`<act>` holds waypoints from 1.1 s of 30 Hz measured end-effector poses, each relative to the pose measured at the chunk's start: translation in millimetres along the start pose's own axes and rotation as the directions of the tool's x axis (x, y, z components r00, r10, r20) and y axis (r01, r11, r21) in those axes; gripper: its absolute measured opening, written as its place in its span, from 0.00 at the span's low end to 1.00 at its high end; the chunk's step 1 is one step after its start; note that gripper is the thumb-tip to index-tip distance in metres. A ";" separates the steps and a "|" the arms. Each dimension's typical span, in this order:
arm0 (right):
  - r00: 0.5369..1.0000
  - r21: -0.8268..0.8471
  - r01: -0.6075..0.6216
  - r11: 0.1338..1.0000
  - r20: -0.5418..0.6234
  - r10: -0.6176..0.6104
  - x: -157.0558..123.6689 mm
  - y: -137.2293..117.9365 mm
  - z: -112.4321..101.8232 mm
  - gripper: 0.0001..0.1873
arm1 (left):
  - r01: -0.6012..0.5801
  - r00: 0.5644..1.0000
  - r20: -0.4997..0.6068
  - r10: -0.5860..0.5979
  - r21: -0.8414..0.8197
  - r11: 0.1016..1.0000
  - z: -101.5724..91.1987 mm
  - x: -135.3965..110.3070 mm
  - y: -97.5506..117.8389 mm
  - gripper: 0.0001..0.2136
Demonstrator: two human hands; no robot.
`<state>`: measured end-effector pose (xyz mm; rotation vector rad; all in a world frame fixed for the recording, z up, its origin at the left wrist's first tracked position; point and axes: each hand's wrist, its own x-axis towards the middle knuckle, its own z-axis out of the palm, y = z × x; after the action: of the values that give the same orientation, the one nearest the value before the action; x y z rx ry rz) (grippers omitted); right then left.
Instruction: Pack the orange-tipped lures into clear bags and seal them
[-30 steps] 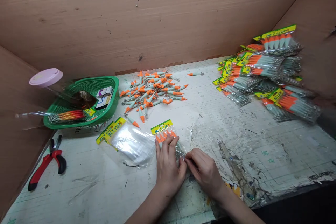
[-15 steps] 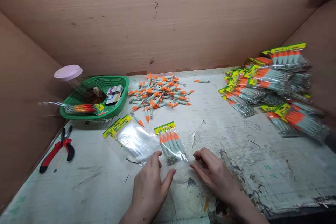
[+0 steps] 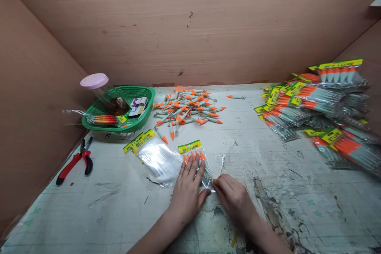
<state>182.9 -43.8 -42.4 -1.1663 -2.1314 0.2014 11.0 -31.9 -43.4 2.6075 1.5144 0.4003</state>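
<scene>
A clear packet of fishing lures with a yellow "BCT LURE" header lies on the worktop in front of me. Several orange-and-pale-green lures show inside it. My left hand rests flat over the packet, fingers stretched out and covering most of the lures. Beside it, my right hand is closed in a pinch at the packet's lower right corner. Left of the packet is a small stack of clear bags with the same yellow headers, looking flat and unfilled.
Behind lies a heap of loose lures, with a single lure apart. A green basket holds a lidded cup. Red-handled pliers lie at left. Filled packets pile up at right.
My left hand has come down flat onto the packet. My right hand has moved in to its lower right corner and closed there. The camera view has shifted slightly.
</scene>
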 end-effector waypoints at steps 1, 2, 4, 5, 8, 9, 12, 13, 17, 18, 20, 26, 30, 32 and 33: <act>1.000 -0.008 0.006 1.000 -0.017 -0.007 -0.6 -0.8 1.4 0.11 | 0.000 1.000 -0.009 0.000 -0.001 1.000 0.6 -0.5 0.2 0.31; 0.999 -0.013 0.011 1.000 -0.030 -0.011 -1.2 -1.5 2.5 0.11 | 0.002 1.000 -0.021 -0.002 -0.001 1.000 1.0 -0.7 0.8 0.30; 0.999 -0.017 0.018 1.000 -0.043 -0.019 -2.8 -1.9 3.5 0.11 | 0.013 0.999 -0.051 -0.013 -0.003 1.000 1.9 0.0 2.1 0.28; 0.999 -0.017 0.021 1.000 -0.047 -0.022 -3.7 -1.8 3.4 0.10 | 0.022 0.997 -0.070 -0.023 -0.005 1.000 2.3 0.9 2.8 0.27; 0.998 -0.012 0.032 0.999 -0.062 -0.033 -5.7 -0.3 1.7 0.09 | 0.036 0.992 -0.119 -0.036 -0.003 0.999 3.3 3.6 4.3 0.25; 0.997 -0.004 0.034 0.999 -0.072 -0.034 -6.1 0.1 0.9 0.09 | 0.033 0.991 -0.131 -0.032 0.004 0.999 3.6 4.2 4.6 0.25; 0.995 0.042 0.025 0.999 -0.098 -0.020 -5.6 0.7 -1.2 0.09 | 0.010 0.987 -0.159 -0.005 0.031 0.999 3.9 5.0 5.8 0.23; 0.995 0.055 0.018 0.998 -0.103 -0.013 -5.0 0.5 -1.5 0.09 | 0.010 0.986 -0.168 -0.004 0.037 0.999 3.8 5.0 6.3 0.23; 0.994 0.015 0.009 1.000 -0.111 -0.007 -2.3 -1.3 0.9 0.08 | 0.026 0.983 -0.180 -0.016 0.052 0.998 3.1 5.1 8.2 0.21; 0.993 -0.003 0.007 1.000 -0.114 -0.008 -1.8 -1.8 2.5 0.08 | 0.022 0.985 -0.175 -0.012 0.057 0.998 2.9 5.1 8.4 0.20; 0.992 -0.030 -0.005 1.000 -0.126 0.002 -1.3 -2.7 6.7 0.07 | 0.016 0.986 -0.169 -0.005 0.062 0.998 3.0 5.2 8.7 0.20; 0.981 -0.055 -0.111 0.992 -0.167 0.101 -0.6 -2.4 15.3 0.10 | 0.034 0.980 -0.198 -0.019 0.072 0.997 6.0 5.9 11.9 0.19; 0.978 -0.004 -0.151 0.989 -0.149 0.149 1.0 -0.2 11.6 0.09 | 0.089 0.981 -0.179 -0.069 0.106 0.990 4.7 9.0 19.2 0.23; 0.977 0.038 -0.160 0.986 -0.135 0.163 1.4 0.8 8.7 0.08 | 0.118 0.983 -0.150 -0.103 0.094 0.989 3.8 11.8 23.2 0.26; 0.977 0.058 -0.163 0.985 -0.129 0.170 1.3 1.1 7.5 0.08 | 0.127 0.984 -0.137 -0.115 0.079 0.989 3.7 13.3 24.7 0.27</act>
<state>178.4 -40.8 -47.9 -1.2947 -1.9037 0.2411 39.0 -32.6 -39.2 2.5821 1.7605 0.5145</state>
